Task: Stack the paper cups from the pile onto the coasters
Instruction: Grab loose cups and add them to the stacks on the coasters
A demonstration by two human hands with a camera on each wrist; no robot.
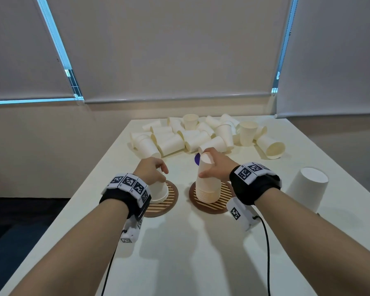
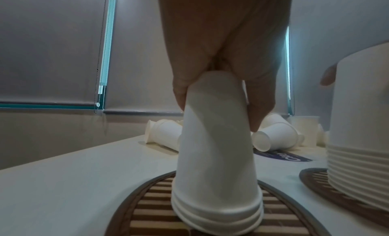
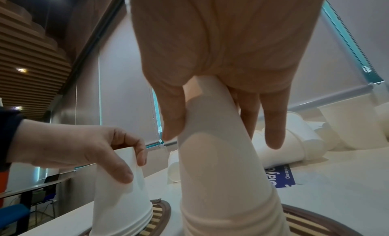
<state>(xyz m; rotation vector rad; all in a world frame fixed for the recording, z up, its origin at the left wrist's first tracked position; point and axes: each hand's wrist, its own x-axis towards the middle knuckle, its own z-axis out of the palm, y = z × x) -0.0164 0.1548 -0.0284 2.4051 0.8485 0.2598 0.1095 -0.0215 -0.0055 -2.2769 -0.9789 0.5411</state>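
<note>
Cups: white paper, tapered, rolled rims; plain and unprinted.
Left stack (image 1: 158, 192): inverted cups nested on the left coaster (image 1: 169, 199); three rims are counted in the left wrist view.
Right stack (image 1: 207, 186): inverted cups nested on the right coaster (image 1: 220, 201); taller, with about ten rims banded at the base, exact count not clear.
Pile (image 1: 197, 135): loose cups at the far end of the worktop (image 1: 179, 253), most lying on their sides, two seen upright; too many overlap to be counted.
Single cup (image 1: 308, 189): one larger cup, inverted, set apart at the right edge.
Coasters: two, round, brown-rimmed, striped, placed side by side and apart.
Left hand (image 1: 151, 169): grip curled over the top of the left stack, the top cup pinched between thumb and fingers.
Right hand (image 1: 214, 165): grip closed round the top cup of the right stack, thumb on the near side, fingers behind.
Label (image 1: 197, 159): one blue sticker on the worktop, partly hidden behind the right stack.
</note>
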